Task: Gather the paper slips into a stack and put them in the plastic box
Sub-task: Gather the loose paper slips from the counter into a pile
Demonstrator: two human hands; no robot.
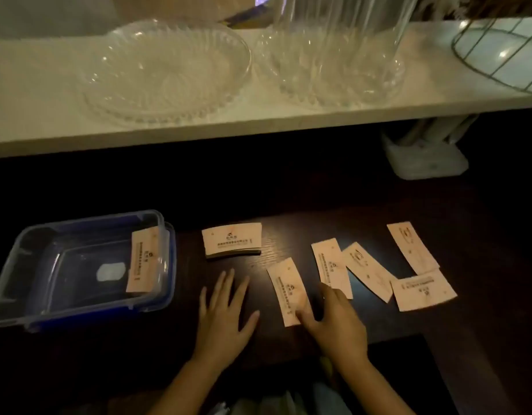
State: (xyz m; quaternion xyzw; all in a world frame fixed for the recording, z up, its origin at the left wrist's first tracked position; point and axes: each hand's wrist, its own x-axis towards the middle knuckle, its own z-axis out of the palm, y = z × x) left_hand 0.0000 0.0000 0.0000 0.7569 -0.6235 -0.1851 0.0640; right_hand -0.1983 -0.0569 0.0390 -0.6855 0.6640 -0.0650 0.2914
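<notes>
Several pale paper slips lie on the dark table. A small stack point(232, 239) sits mid-table. Loose slips spread to the right: one near me point(287, 290), one beside it point(330, 266), a tilted one point(367, 271), a far one point(411, 246) and a flat one point(423, 290). The clear plastic box point(25, 244) with blue rim stands at left, one slip point(143, 260) leaning inside against its right wall. My left hand point(223, 313) rests flat with fingers spread, below the stack. My right hand point(333, 322) has its fingertips on the lower end of the nearest slip.
A white shelf point(34, 121) runs across above the table, carrying a glass plate point(166, 70), a ribbed glass vessel point(339, 55) and a wire basket point(498, 52). A white object point(426, 160) stands in the shadow under the shelf at right.
</notes>
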